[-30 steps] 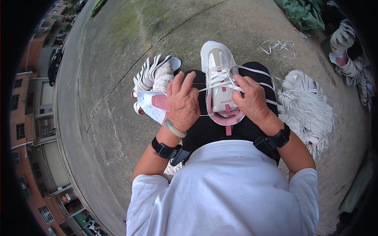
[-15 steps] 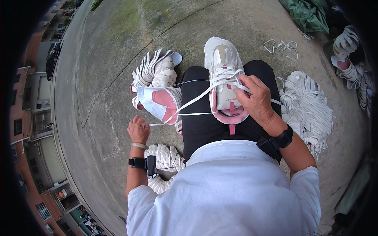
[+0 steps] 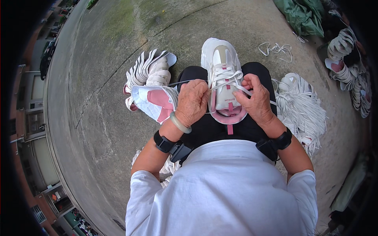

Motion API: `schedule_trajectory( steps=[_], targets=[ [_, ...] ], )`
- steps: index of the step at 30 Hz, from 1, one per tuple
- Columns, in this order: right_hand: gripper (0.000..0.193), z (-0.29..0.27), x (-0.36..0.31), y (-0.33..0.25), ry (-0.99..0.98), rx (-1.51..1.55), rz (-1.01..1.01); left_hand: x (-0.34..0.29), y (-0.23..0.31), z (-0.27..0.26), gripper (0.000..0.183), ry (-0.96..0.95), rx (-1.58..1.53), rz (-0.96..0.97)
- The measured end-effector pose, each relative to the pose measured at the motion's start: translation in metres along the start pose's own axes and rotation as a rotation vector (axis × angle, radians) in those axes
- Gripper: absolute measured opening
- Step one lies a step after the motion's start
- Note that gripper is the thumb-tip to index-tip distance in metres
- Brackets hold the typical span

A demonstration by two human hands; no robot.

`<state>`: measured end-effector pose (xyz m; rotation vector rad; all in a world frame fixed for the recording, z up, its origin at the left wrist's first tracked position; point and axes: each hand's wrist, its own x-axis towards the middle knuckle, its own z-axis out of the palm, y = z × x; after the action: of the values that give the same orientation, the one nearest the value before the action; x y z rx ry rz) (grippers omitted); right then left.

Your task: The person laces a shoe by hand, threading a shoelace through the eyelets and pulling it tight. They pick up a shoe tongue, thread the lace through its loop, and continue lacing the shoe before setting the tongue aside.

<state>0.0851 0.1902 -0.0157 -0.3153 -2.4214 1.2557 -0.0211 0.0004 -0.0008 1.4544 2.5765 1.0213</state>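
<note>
A white sneaker (image 3: 224, 59) with pink lining and a pink heel tab rests on my lap, toe pointing away from me. White shoelace (image 3: 223, 72) crosses its tongue in several rows. My left hand (image 3: 193, 101) is closed at the shoe's left edge by the upper eyelets; its fingertips are partly hidden, and a lace runs to it from the tongue. At the right edge, my right hand (image 3: 256, 100) pinches a white lace between thumb and fingers.
Nested white and pink shoe uppers (image 3: 151, 70) lie on the concrete at left, beside a pale blue and pink piece (image 3: 155, 100). A heap of white laces (image 3: 301, 104) sits at right, a loose lace (image 3: 275, 49) beyond it. A green sack (image 3: 302, 17) stands far right.
My left hand has come in from far left, where it held the lace stretched out, to the shoe's left edge. My right hand stays by the shoe's right side.
</note>
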Motion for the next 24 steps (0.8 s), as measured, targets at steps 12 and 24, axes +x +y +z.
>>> schedule_trajectory(
  steps=[12,24],
  targets=[
    [0.021,-0.025,0.014,0.007,-0.098,-0.126,-0.057,-0.027,-0.002,-0.061,0.017,-0.285,-0.797,-0.61],
    [0.018,-0.062,0.009,0.022,-0.239,-0.028,0.022,-0.033,-0.01,-0.065,0.009,-0.041,-0.997,-0.639]
  ],
)
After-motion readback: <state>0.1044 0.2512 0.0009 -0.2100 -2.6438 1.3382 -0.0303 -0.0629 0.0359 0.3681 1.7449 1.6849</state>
